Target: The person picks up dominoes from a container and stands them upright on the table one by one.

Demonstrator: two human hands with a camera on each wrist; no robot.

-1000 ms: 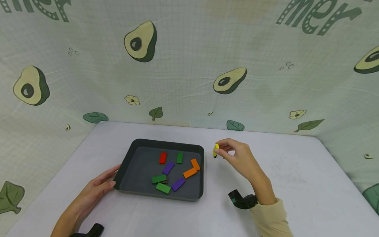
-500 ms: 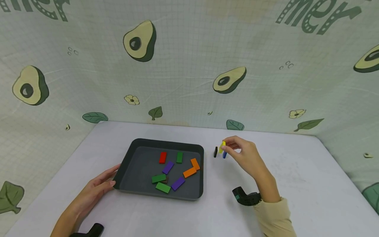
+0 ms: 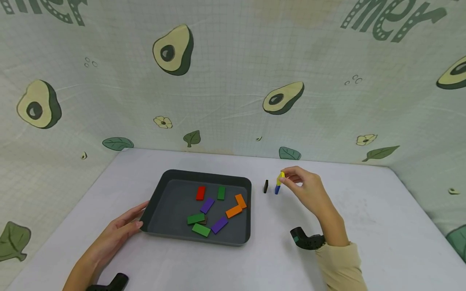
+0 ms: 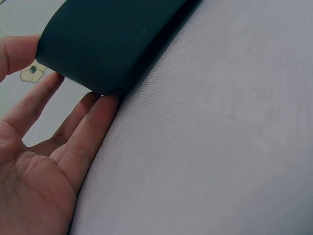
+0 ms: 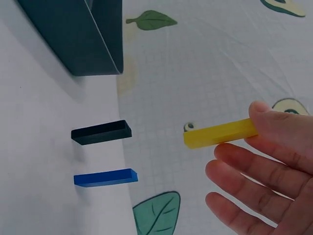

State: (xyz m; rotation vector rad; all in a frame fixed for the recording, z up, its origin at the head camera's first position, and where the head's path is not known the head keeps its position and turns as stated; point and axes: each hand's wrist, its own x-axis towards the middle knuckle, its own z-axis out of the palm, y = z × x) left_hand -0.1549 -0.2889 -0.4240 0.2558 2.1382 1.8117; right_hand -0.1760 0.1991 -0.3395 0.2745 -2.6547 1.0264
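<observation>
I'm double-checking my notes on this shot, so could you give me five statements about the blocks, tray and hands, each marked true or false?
1. The right hand pinches a yellow block. True.
2. The black block lies inside the tray. False: it stands on end on the table, beside the tray.
3. The left hand touches the tray. True.
4. The yellow block touches the blue block. False: the right wrist view shows a clear gap between them.
5. Two orange blocks lie in the tray. True.
</observation>
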